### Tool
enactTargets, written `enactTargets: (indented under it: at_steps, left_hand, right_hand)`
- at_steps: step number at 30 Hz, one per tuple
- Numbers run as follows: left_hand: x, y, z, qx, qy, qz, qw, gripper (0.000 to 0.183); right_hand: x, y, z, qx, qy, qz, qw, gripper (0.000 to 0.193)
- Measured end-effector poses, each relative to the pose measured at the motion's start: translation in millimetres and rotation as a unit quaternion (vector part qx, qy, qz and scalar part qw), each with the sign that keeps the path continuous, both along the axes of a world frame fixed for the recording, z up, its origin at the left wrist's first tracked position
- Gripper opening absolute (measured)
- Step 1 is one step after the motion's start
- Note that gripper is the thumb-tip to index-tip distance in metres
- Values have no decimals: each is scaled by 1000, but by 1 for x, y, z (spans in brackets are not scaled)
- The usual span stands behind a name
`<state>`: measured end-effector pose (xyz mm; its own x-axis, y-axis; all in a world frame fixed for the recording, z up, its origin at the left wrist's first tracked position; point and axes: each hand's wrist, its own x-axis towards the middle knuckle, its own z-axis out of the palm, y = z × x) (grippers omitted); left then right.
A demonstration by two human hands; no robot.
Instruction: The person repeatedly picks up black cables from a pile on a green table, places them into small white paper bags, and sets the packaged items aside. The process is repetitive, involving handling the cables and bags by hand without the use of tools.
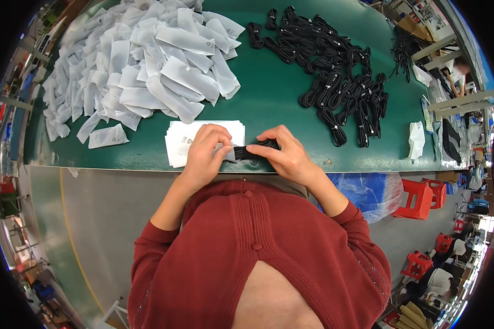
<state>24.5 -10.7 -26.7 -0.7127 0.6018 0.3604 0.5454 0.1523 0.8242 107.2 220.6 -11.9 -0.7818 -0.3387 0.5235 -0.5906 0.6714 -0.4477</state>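
Near the table's front edge, my right hand (290, 158) is closed on a coiled black cable (245, 153), thumb along its near side. The cable's left end meets the mouth of a translucent white bag (229, 155); how far inside it lies, I cannot tell. Fingers of my left hand (204, 155) are pinched on that bag. Beneath the left hand lies a stack of flat white bags (177, 140), partly covered by it. A large heap of filled whitish bags (142, 71) spreads over the far left. Many tied black cable coils (340, 82) lie at the far right.
The green table (258, 109) carries everything. At its right stand a crumpled white piece (416, 140) and metal rails (461, 101). Below the right edge are blue plastic sheeting (362, 192) and red stools (414, 200). Other people sit farther right.
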Motion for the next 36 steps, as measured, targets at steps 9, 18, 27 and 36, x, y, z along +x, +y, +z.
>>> enactTargets:
  at_steps: [9, 18, 27, 36]
  left_hand:
    - [3, 5, 8, -27, 88, -21, 996, 13]
    - [-11, 14, 25, 69, 0, -3, 998, 10]
    - [-160, -19, 80, 303, -158, 121, 932, 25]
    - [-84, -2, 42, 27, 87, 102, 991, 20]
  right_hand:
    - [3, -11, -10, -433, -442, -159, 770, 21]
    - [-8, -25, 7, -382, -200, 21, 902, 36]
    - [-156, 35, -2, -51, 66, -262, 961, 34]
    - [-214, 51, -47, 213, 63, -280, 934, 37]
